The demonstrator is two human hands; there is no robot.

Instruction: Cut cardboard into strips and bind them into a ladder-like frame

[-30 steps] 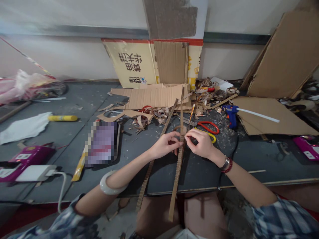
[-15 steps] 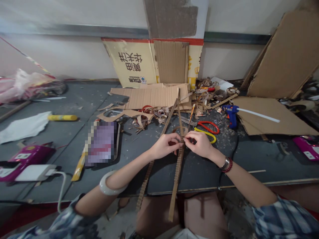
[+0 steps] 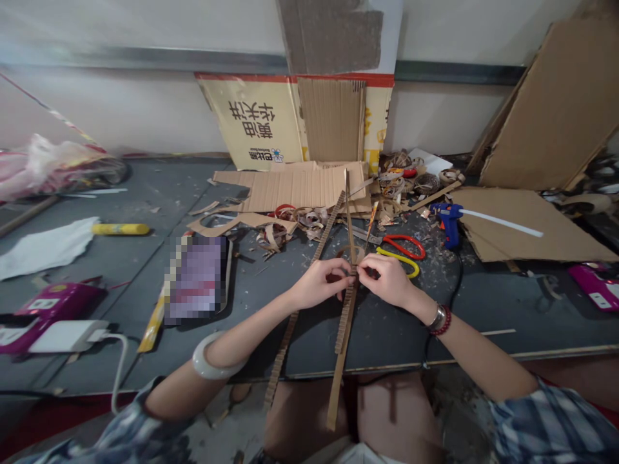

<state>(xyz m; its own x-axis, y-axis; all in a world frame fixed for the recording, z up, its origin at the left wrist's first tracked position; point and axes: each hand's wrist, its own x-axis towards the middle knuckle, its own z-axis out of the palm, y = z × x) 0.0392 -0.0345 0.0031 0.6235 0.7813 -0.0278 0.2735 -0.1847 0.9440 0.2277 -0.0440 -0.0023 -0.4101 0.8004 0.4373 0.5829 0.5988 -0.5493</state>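
Both hands meet over a narrow cardboard strip [image 3: 345,322] in the middle of the table. My left hand [image 3: 324,282] pinches it between thumb and forefinger from the left. From the right, my right hand [image 3: 387,278] pinches the same strip with closed fingertips, close to the left ones. The strip's lower part shows ridged corrugations along one side, and its lower end reaches past the table edge. A second corrugated strip [image 3: 285,351] lies slantwise beneath my left wrist. Scissors [image 3: 403,248] with red and yellow handles lie just beyond my right hand.
A blue glue gun [image 3: 451,225] with a white glue stick lies right, by a flat cardboard sheet [image 3: 527,225]. Cardboard scraps [image 3: 294,190] and curled peelings are piled behind. At left are a pixelated tablet-like object [image 3: 196,280], a yellow tube [image 3: 120,229] and a purple power strip [image 3: 62,306].
The ridged piece on the held strip now ends higher up, leaving the strip's lower end smooth. Both hands stay nearly in place, still pinching.
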